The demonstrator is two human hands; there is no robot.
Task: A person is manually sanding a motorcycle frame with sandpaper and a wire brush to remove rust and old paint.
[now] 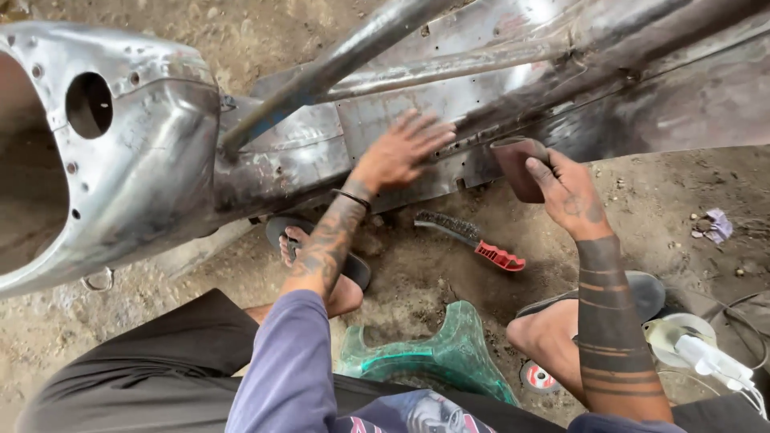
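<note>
A bare, sanded metal vehicle body shell lies across the dirt ground in front of me. My left hand rests flat with spread fingers on its lower panel. My right hand grips a folded piece of dark brown sandpaper, pressed against the panel's lower edge. Both forearms are tattooed, and the left wrist carries a dark band.
A wire brush with a red handle lies on the dirt between my feet in sandals. A green plastic stool sits under me. A grinding disc and a white power tool with cable lie at lower right. A metal tube crosses the shell.
</note>
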